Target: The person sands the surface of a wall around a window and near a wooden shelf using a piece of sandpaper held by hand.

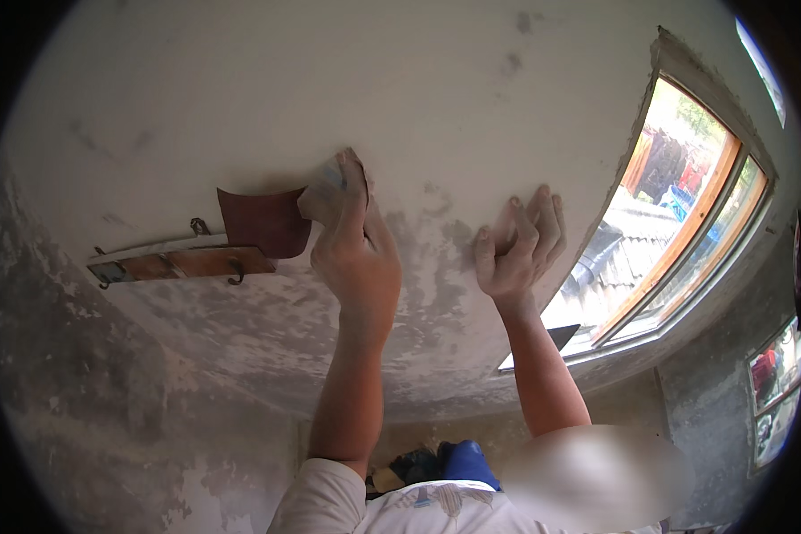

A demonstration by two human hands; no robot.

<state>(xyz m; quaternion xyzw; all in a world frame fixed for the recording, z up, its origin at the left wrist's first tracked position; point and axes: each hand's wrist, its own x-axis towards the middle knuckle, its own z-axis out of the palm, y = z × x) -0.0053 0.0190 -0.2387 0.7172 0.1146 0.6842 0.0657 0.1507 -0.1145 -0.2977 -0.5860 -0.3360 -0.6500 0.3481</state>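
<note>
My left hand is raised to a pale plastered wall, its fingers closed on a dusty greyish paper with faint blue print, likely sandpaper. Just left of it a dark red sheet of sandpaper curls out over the end of a wooden coat rack. Whether the red sheet and the greyish paper are one piece, I cannot tell. My right hand, dusted white, has its fingertips at the wall, fingers apart and slightly bent, with nothing in it.
The coat rack has metal hooks. On the right is a wood-framed window with a rough reveal, and a dark flat piece near its sill. Lower wall areas are patchy grey. Blue cloth shows beyond my shirt.
</note>
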